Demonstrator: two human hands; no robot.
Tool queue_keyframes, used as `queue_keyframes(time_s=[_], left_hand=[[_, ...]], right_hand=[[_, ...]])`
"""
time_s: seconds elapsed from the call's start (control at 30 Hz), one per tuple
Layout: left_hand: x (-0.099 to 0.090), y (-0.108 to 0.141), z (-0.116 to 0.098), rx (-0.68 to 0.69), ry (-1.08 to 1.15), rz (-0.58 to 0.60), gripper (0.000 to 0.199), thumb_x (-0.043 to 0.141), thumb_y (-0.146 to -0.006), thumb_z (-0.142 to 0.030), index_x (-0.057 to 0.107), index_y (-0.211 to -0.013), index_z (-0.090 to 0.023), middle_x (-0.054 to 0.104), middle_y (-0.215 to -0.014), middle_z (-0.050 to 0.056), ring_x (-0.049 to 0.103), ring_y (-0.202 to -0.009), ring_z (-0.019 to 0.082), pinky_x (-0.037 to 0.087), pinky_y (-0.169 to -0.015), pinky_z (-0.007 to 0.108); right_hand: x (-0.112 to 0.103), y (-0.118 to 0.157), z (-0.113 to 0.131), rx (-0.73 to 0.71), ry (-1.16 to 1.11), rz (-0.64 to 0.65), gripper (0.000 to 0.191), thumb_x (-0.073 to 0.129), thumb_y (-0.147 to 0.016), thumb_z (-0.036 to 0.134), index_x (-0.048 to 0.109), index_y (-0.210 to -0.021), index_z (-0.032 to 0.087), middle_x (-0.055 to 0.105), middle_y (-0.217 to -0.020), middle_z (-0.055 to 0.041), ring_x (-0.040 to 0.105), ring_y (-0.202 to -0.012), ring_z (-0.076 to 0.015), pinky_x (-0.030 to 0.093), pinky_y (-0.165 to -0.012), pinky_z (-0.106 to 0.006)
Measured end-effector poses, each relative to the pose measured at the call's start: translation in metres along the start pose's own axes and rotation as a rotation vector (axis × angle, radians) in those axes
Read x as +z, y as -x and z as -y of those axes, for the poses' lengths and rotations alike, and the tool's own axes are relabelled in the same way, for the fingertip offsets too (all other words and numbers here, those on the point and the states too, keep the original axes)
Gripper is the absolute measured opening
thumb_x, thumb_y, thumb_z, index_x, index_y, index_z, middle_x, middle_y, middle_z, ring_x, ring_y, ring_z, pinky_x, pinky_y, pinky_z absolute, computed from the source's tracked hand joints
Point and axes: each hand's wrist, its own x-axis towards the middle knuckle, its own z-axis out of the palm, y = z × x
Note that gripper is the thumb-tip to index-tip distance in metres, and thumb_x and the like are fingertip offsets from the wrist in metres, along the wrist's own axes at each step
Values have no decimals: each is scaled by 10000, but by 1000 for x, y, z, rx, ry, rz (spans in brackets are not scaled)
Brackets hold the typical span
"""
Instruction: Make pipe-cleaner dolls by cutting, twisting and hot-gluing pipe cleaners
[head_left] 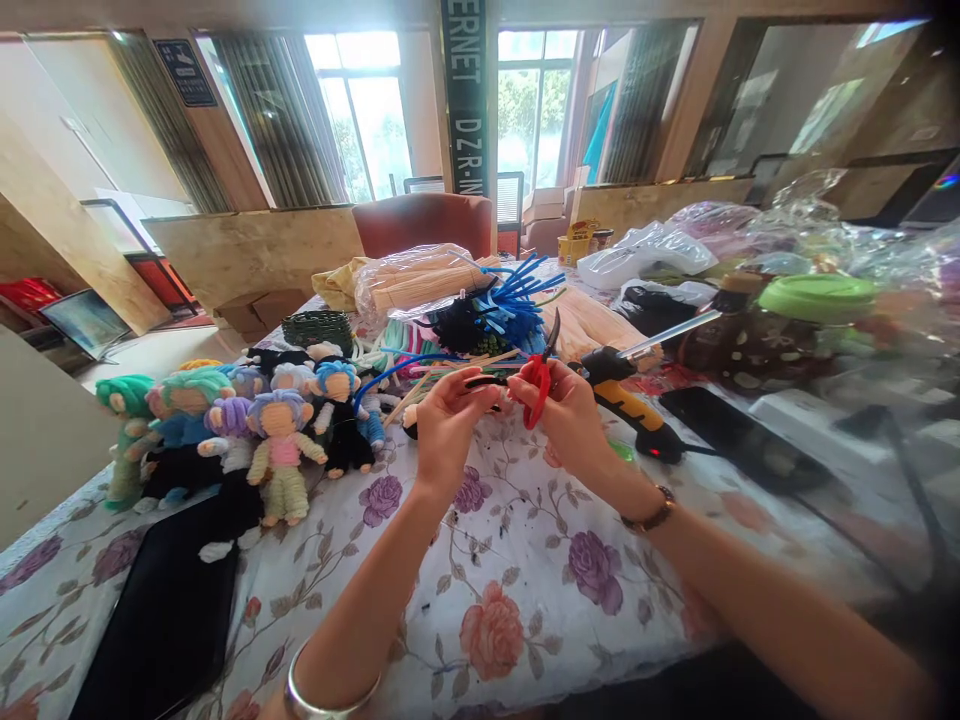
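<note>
In the head view, my left hand (448,425) pinches one end of a short black fuzzy strip (487,381), perhaps a pipe cleaner. My right hand (570,425) has its fingers wrapped around small red-handled scissors (537,392), whose dark blades point upward. Its fingertips also meet the strip's other end. Just beyond both hands lie loose pipe cleaners (525,285) in blue, black and other colours. A yellow and black glue gun (637,420) with a clear glue stick rests beside my right hand. Small dark scraps dot the flowered tablecloth (525,540) below.
Several yarn-like dolls (281,450) crowd the left side, behind a black tablet (161,610). A dark phone (739,440), a green-lidded jar (814,300) and plastic bags (645,250) occupy the right. A wrapped beige bundle (420,285) and a dark green basket (319,330) sit further back.
</note>
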Motion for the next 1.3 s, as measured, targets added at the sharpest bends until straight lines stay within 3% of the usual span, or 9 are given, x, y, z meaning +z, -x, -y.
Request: queue_keyframes(time_s=[0.13, 0.27, 0.5, 0.7, 0.83, 0.97, 1.07, 1.3], left_hand=[[0, 0, 2, -174, 158, 10, 156, 736, -695, -248, 686, -715, -101, 711, -719, 60, 681, -689, 150, 532, -825, 317], [1, 0, 1, -275, 243, 24, 139, 693, -745, -216, 696, -713, -81, 721, -747, 69, 681, -713, 133, 520, -869, 294], [2, 1, -1, -279, 278, 11, 83, 728, -687, -187, 706, -715, -112, 729, -756, 51, 690, -717, 136, 529, -861, 290], [0, -2, -2, -227, 303, -87, 45, 713, -686, -159, 689, -696, -122, 714, -700, 27, 692, -704, 129, 505, -924, 327], [-2, -6, -4, -188, 367, -160, 42, 703, -694, -170, 673, -682, -144, 714, -701, 5, 694, -716, 117, 501, -939, 323], [-5, -9, -6, -195, 380, -188, 68, 702, -699, -203, 664, -679, -149, 715, -711, 18, 705, -804, 159, 498, -944, 349], [-7, -11, -7, -169, 377, -197, 70, 693, -703, -203, 655, -663, -159, 713, -695, 19, 705, -826, 169, 497, -945, 350], [-9, -12, -6, -165, 368, -187, 51, 698, -683, -188, 658, -669, -159, 720, -681, 11, 702, -699, 137, 530, -878, 320]], right_hand=[[-1, 1, -3, -68, 56, -2, 306, 756, -647, 373, 554, -776, 183, 611, -722, 15, 549, -615, -101, 457, -542, -233], [-1, 3, -6, -179, 108, 11, 278, 756, -668, 342, 555, -789, 193, 644, -768, 2, 589, -666, -122, 491, -612, -261], [-1, 5, -8, -288, 179, 8, 234, 735, -705, 300, 556, -826, 210, 670, -793, 6, 615, -702, -133, 503, -684, -283], [-2, 3, -9, -127, 169, -9, 279, 708, -712, 422, 563, -791, 198, 617, -733, 7, 548, -627, -119, 447, -573, -250], [-5, 5, -11, 54, 187, 151, 375, 673, -704, 536, 548, -662, 185, 529, -565, 25, 438, -486, -99, 323, -447, -244], [-3, 11, -13, 181, 200, 299, 452, 631, -733, 567, 493, -538, 183, 474, -479, 32, 386, -426, -86, 267, -429, -254], [0, 14, -15, 218, 138, 389, 463, 621, -748, 562, 480, -514, 187, 462, -476, 28, 394, -431, -91, 273, -444, -260], [-2, 13, -15, 198, 183, 456, 466, 581, -783, 561, 472, -535, 182, 443, -468, 39, 371, -425, -82, 239, -442, -258]])
